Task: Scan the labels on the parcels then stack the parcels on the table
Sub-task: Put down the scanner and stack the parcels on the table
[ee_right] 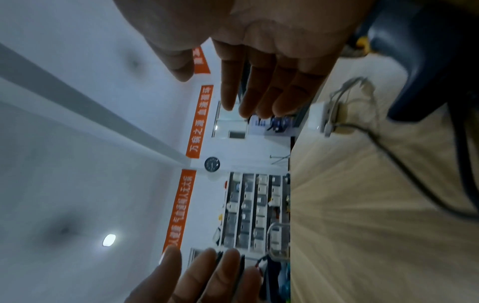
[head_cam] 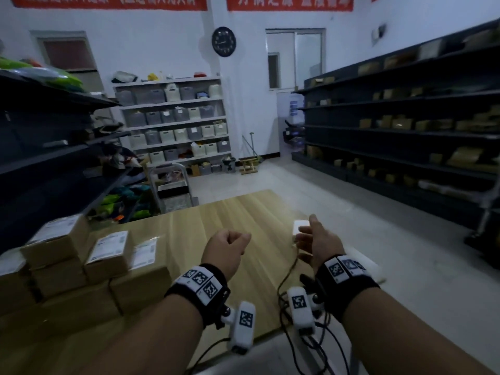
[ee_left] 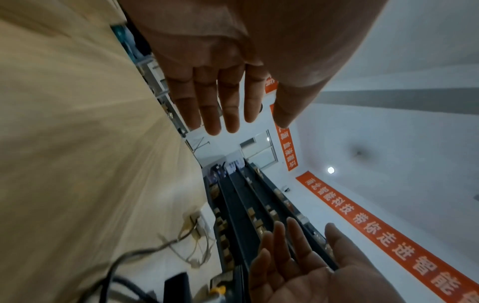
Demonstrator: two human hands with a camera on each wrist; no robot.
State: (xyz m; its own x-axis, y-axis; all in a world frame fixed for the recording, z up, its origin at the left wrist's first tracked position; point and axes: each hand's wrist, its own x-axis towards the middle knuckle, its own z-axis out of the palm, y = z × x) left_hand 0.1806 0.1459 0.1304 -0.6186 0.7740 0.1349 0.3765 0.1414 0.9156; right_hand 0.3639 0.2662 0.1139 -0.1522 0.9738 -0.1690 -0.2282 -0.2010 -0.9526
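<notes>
I see both hands empty above the table [head_cam: 216,215], left hand [head_cam: 226,249] and right hand [head_cam: 319,240] with fingers straight and spread, while the parcels [head_cam: 78,255] sit stacked at lower left of the head view.

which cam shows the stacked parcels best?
Head view: the parcels sit stacked at the table's left, white labels facing up. Neither wrist view shows them, only open hands, bare tabletop, cables and the room.

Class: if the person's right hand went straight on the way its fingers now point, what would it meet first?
Probably the small white box with cables on the wooden table: the right hand points just past it, though depth is unclear.
</notes>
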